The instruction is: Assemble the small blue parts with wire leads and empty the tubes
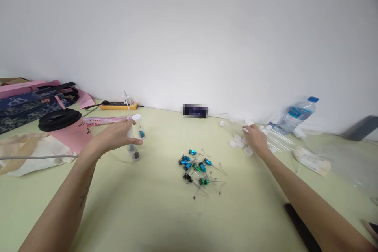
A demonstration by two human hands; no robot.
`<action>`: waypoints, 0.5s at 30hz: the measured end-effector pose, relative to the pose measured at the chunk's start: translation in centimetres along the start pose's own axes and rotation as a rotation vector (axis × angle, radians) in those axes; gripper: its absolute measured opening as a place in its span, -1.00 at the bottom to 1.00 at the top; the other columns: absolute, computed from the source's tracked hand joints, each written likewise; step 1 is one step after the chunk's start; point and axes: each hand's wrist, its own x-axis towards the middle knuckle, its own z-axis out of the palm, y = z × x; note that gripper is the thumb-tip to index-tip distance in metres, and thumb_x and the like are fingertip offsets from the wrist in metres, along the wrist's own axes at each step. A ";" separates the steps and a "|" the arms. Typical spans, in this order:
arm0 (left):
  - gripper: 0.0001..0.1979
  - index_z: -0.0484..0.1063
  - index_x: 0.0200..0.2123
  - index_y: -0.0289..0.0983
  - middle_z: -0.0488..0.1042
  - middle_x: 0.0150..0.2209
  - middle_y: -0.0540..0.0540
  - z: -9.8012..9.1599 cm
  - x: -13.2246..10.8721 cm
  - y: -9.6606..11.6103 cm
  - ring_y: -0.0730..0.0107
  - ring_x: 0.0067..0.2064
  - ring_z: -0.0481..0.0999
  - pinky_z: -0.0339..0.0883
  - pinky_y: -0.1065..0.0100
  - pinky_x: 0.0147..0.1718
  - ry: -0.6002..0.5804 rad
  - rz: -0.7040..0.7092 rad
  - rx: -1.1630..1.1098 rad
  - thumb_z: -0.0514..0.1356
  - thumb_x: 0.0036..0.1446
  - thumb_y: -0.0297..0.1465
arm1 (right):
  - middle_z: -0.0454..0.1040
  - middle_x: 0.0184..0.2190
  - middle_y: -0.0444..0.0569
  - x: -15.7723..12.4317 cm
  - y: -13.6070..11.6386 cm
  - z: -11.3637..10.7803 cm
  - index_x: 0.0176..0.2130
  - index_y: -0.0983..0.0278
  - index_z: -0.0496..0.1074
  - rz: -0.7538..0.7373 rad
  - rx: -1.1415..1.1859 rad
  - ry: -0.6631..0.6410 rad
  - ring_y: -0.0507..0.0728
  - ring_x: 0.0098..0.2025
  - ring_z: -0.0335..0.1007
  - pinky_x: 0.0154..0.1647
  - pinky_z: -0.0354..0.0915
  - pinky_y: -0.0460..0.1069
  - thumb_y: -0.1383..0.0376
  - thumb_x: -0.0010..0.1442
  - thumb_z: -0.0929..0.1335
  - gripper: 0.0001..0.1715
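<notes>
My left hand [116, 136] is at the clear tubes on the left, thumb and fingers spread apart around a clear tube [130, 147] that they partly hide. Just beyond stands a white-capped clear tube [139, 126] with a small blue-ended piece inside. My right hand [256, 138] reaches into a group of clear plastic pieces and white round caps [236, 141], its fingers curled together; what they pinch is hard to make out. Between the hands lies a loose pile of small blue, green and black metal-bodied pieces [197, 167] with thin bent wires ending in tiny balls.
Thin white sticks [279, 139] and a water bottle [298, 114] lie right of my right hand. A pink cup [69, 134] with a black lid, a cloth bag [35, 153] and a yellow power strip [118, 105] are at left. A pixelated dark object [195, 111] stands against the wall.
</notes>
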 end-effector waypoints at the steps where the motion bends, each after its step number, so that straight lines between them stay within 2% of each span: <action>1: -0.19 0.19 0.13 -0.24 0.27 0.15 -0.29 -0.1 -0.1 0.1 -0.15 0.08 0.34 0.27 0.19 -0.21 0.003 -0.011 -0.015 0.11 -0.12 0.12 | 0.39 -0.13 0.13 -0.2 0.0 0.0 -0.07 0.28 0.48 -0.003 -0.037 -0.032 0.24 -0.19 0.38 -0.27 0.22 0.04 0.29 0.21 0.24 -0.65; 5: -0.19 0.24 0.07 -0.26 0.35 0.09 -0.30 -0.4 0.2 -0.1 -0.17 0.07 0.34 0.26 0.18 -0.22 0.124 -0.044 -0.060 0.01 -0.09 0.20 | 0.36 -0.07 0.19 -0.4 0.1 -0.1 -0.05 0.33 0.47 -0.020 -0.142 -0.124 0.27 -0.08 0.33 -0.23 0.22 0.03 0.36 0.20 0.23 -0.63; 9: -0.31 0.36 -0.13 -0.30 0.49 -0.17 -0.33 -0.4 1.8 -0.5 -0.19 -0.13 0.45 0.23 0.17 -0.34 0.248 -0.142 0.001 -0.08 0.00 0.17 | 0.39 -0.05 0.19 -0.2 0.1 -0.4 0.01 0.36 0.41 -0.029 -0.194 -0.179 0.30 0.00 0.26 -0.19 0.21 0.04 0.50 0.16 0.18 -0.54; 11: -0.37 0.39 -0.21 -0.30 0.51 -0.28 -0.32 -0.5 3.1 -0.6 -0.17 -0.21 0.46 0.20 0.18 -0.38 0.236 -0.167 0.050 -0.05 0.00 0.13 | 0.41 -0.04 0.19 -0.1 0.1 -0.4 0.04 0.37 0.37 -0.026 -0.209 -0.205 0.30 -0.02 0.27 -0.21 0.21 0.04 0.53 0.13 0.17 -0.50; 15: -0.47 0.42 -0.26 -0.26 0.51 -0.26 -0.25 -0.7 5.8 -0.6 -0.08 -0.20 0.47 0.19 0.25 -0.39 0.108 -0.123 0.065 0.12 -0.13 0.05 | 0.43 -0.05 0.20 0.0 0.4 -0.4 0.07 0.40 0.31 -0.036 -0.234 -0.256 0.29 -0.02 0.28 -0.19 0.22 0.04 0.55 0.10 0.18 -0.46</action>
